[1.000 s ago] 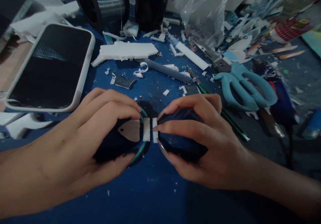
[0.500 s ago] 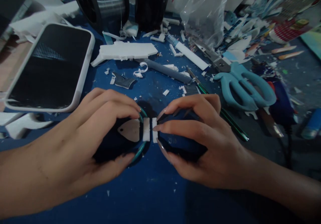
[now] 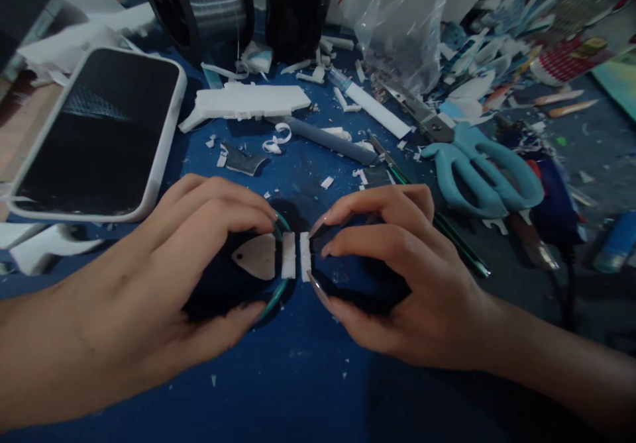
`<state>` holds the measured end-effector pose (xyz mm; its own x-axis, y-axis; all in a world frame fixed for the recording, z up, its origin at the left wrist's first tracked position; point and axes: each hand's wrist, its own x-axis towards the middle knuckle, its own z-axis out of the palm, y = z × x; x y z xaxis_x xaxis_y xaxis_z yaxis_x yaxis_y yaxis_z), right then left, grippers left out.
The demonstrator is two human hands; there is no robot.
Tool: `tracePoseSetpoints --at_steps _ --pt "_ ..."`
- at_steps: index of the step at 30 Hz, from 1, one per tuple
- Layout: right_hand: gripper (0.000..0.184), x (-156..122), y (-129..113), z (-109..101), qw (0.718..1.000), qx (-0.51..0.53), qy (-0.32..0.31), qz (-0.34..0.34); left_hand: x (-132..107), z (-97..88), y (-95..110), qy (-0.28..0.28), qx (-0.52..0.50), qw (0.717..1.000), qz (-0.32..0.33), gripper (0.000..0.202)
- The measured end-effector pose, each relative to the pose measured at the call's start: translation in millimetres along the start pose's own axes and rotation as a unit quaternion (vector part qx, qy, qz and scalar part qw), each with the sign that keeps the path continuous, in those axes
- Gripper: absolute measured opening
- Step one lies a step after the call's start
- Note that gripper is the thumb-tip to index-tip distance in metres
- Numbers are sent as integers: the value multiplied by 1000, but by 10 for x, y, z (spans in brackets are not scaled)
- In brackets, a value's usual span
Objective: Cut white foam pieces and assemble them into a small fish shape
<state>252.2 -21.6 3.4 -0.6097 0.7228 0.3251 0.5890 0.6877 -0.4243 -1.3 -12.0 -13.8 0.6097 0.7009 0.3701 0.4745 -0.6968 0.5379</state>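
My left hand (image 3: 199,257) curves round a teal-rimmed round piece (image 3: 275,299), gripping its edge between thumb and fingertips. Within its outline lie a flat white pointed piece (image 3: 258,257) with a small dark hole, like a fish head, and a short white strip (image 3: 289,255). My right hand (image 3: 397,264) pinches a second, narrower white strip (image 3: 305,256) by its two ends, between thumb and a fingertip. Another finger of that hand is bent just off the strip. A thin dark gap separates the two strips, which stand side by side. The palm hides much of the round piece.
A phone (image 3: 102,132) lies at left. Behind my hands are white offcuts (image 3: 248,100), a grey-blue stick (image 3: 328,140), a white-and-blue tube (image 3: 372,106) and a wire spool (image 3: 218,6). Teal-handled scissors (image 3: 487,171) and a green-handled blade tool (image 3: 462,247) lie at right.
One finger of my right hand has lifted slightly off the narrow white strip, while thumb and another finger stay on its ends. My left hand keeps its hold; the view shifts very slightly.
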Motion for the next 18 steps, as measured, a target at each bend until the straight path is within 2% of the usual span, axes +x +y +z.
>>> tracePoseSetpoints --at_steps 3,8,11,18 --pt "20 7 -2 -1 1000 -4 1 0 6 4 -12 -37 42 998 -5 35" --pt "22 7 -8 10 1000 -4 -3 11 -1 10 -21 -25 43 999 -3 34" --pt "23 -2 -6 20 1000 0 -8 23 -26 2 -24 -38 44 998 -14 38" --pt "31 -24 11 13 1000 5 0 11 -29 -2 -33 -39 42 998 -11 43"
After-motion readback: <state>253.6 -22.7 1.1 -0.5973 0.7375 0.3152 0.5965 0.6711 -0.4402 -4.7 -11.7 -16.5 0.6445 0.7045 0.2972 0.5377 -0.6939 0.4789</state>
